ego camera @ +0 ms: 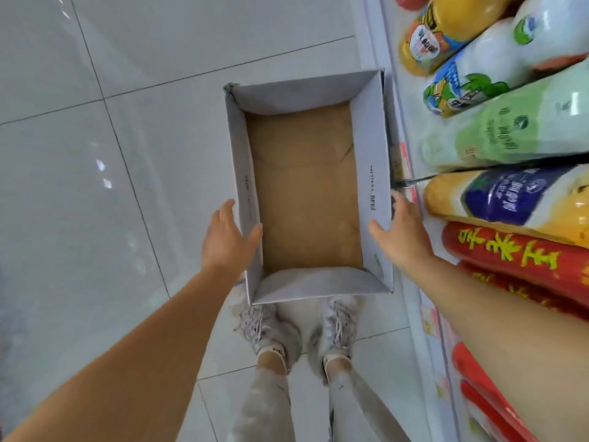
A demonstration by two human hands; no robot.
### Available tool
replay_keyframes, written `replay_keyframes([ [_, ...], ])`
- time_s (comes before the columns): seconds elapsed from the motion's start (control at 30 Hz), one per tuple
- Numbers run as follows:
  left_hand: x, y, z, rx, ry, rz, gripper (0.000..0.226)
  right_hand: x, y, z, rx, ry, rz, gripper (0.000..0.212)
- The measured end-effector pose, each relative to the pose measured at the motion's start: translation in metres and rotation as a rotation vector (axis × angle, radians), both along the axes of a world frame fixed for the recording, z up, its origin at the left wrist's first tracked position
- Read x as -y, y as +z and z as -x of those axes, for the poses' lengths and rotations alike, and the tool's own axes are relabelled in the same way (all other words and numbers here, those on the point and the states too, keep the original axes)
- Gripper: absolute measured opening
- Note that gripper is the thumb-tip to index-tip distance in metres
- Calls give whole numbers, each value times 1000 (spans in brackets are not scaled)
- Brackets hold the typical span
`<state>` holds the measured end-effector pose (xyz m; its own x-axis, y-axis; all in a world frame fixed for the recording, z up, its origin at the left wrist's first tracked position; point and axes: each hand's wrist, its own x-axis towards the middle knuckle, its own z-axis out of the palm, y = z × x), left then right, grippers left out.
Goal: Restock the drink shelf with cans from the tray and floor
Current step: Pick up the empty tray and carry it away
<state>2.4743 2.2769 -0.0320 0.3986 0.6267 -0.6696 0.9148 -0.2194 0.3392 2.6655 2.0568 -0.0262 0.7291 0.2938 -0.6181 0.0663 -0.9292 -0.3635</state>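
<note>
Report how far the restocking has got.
Done, apparently: the cardboard tray is empty, only its brown bottom showing. In hand: the left hand and right hand grip its two long walls above the tiled floor. Left: no cans are visible on the floor here; the shelf shows only bottles.

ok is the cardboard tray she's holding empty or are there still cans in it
Empty. The cardboard tray shows only its bare brown bottom, no cans inside. The left hand and right hand grip its two long walls.
</note>
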Motion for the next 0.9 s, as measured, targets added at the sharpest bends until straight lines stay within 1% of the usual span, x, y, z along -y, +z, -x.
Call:
replay_keyframes([
  [0.1,-5,-36,-7,17,38,36,72,-9,-37,-3,40,-114,-92,71],
  [0.27,-1,-60,-11,110,158,78,65,-14,-73,-8,54,-273,-108,67],
  [0.4,2,-66,-8,141,203,73,55,-11,-78,-11,124,-252,-81,49],
  [0.5,1,-61,-7,145,220,67,53,-10,-72,-13,128,-227,-81,46],
  [0.6,-5,-37,-4,145,245,62,51,-17,-47,-13,120,-194,-95,46],
  [0.7,-16,7,5,129,280,43,50,-30,-6,-10,94,-166,-106,43],
  [0.83,-33,87,26,141,355,30,52,-60,70,-4,86,-102,-137,42],
  [0.9,-43,132,38,146,404,21,50,-78,114,0,78,-63,-139,35],
])
